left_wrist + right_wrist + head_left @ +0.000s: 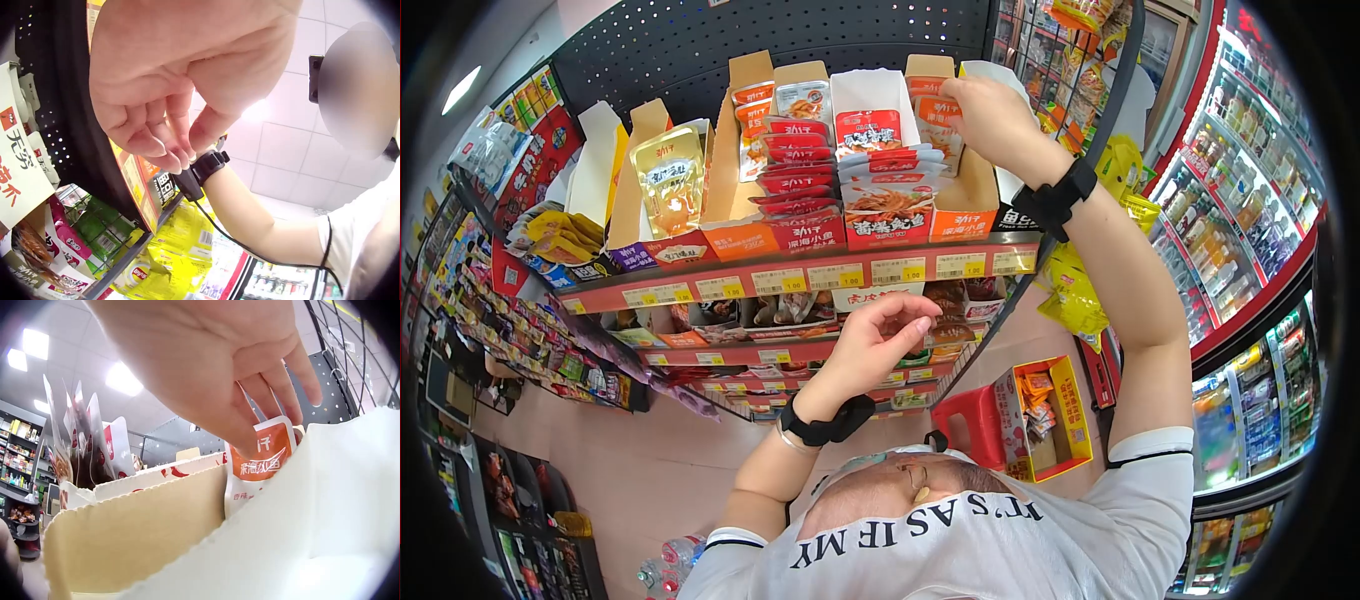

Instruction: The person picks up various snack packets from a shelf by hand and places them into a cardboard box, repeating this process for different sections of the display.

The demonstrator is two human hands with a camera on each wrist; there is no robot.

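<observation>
At the rightmost boxes on the top shelf, the right hand (990,118) reaches in from above. The right wrist view shows that hand (219,369) with its thumb and fingers around the top of an orange and white snack packet (259,456) standing in a cardboard box (144,531). The left hand (868,345) hangs in front of the lower shelf edge, fingers loosely bent, holding nothing; in the left wrist view this hand (187,69) shows its palm side and curved fingers.
Boxes of red packets (887,205) and a gold packet (668,180) line the top shelf above a price-tag rail (800,282). Yellow chip bags (1075,295) hang at the right. On the floor stands a yellow and red carton (1083,432). Drink coolers line the far right.
</observation>
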